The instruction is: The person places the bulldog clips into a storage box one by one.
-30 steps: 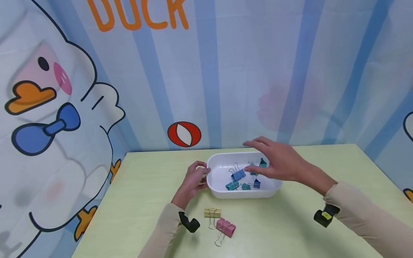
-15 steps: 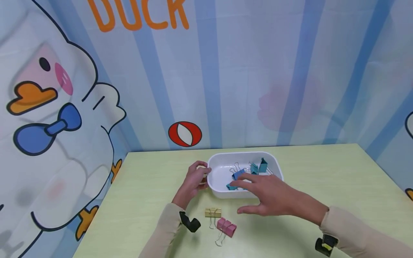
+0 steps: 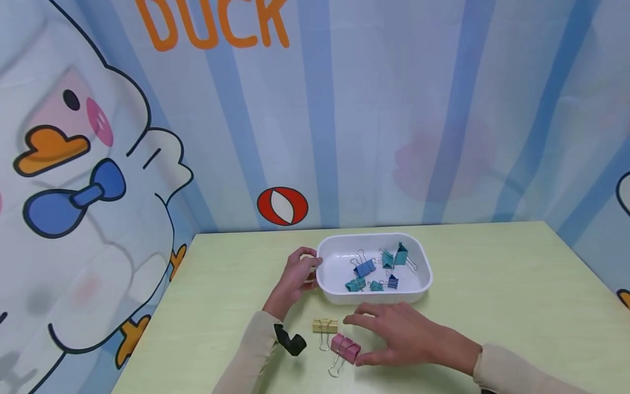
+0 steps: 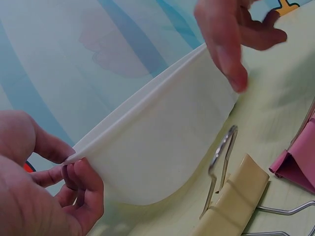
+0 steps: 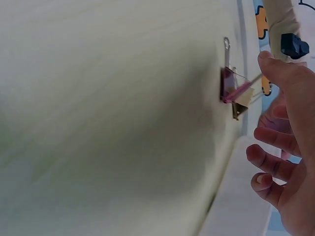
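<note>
My left hand pinches the left rim of a white plastic tray, thumb above and fingers curled below, as the left wrist view also shows. In front of the tray my right hand hovers with thumb and fingers spread, holding nothing. Its thumb tip is right at a pink binder clip, and its index finger points toward a yellow binder clip. Both clips lie on the table with wire handles toward the front. Inside the tray are a blue binder clip and several teal and dark blue ones.
The pale wooden table reaches back to a striped blue cloth backdrop with a cartoon duck. A black wrist camera sits on the left sleeve, close to the yellow clip.
The right hand has come from over the tray toward the front, down to the pink and yellow clips. The left hand, tray and clips have stayed in place.
</note>
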The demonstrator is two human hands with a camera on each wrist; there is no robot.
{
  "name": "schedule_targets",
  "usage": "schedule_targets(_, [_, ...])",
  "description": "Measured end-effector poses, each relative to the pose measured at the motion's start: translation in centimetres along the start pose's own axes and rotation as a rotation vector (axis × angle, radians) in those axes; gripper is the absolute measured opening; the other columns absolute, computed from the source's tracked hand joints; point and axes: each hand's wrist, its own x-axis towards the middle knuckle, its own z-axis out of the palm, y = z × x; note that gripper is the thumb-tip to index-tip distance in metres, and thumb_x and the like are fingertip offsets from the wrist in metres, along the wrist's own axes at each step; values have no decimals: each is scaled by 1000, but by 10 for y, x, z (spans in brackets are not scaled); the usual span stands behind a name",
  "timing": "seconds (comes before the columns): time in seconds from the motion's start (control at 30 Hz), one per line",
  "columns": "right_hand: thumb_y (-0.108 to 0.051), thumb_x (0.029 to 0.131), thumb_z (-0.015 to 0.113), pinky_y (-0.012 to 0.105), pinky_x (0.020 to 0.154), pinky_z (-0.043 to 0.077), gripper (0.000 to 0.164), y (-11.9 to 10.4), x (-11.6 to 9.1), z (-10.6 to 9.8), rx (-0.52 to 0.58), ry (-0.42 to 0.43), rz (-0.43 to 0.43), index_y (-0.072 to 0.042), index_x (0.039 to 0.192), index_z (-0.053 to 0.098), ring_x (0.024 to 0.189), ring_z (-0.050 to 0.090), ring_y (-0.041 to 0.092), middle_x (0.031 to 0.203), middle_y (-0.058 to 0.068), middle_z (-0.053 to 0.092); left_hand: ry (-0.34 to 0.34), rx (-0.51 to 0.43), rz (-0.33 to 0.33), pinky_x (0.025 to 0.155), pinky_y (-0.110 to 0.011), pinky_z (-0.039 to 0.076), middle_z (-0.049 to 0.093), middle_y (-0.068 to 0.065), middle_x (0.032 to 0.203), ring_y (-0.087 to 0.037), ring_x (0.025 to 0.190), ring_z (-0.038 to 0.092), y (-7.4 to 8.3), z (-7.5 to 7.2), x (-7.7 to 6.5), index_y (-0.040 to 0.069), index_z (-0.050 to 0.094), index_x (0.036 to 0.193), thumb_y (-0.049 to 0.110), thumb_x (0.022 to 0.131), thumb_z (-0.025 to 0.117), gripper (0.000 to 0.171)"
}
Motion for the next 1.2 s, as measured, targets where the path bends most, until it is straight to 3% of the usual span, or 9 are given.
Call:
schedule_targets(0.3, [-65,90,69,40,81,55,62,1,0,25,24,7,45,-26,139,64,106,66,13,127,-9,64,2,-6,-6,56,-26,48,63,-20,113,-21,70,60,1,0,-1,6,54,128,15,101,61,29])
schedule_targets(0.5, [-63,92,68,34,73,54,57,2,0,39,10,43,66,-26,135,65,95,65,10,122,-9,65,4,-8,7,56,-26,49,64,-20,114,-21,70,61,0,0,0,6,55,126,15,101,61,27])
schedule_targets(0.9, [-42,97,70,30,70,53,32,-2,2,43,17,62,70,-25,124,73,87,63,5,113,-10,68,4,-11,0,55,-25,47,63,-20,114,-20,68,59,0,0,-1,4,53,130,15,101,60,31])
schedule_targets(1.2, [-36,96,71,30,73,56,30,-1,2,40,10,73,56,-22,121,74,87,65,4,113,-8,71,2,-14,-7,56,-26,47,62,-19,113,-19,68,58,1,0,0,4,53,131,15,101,61,33])
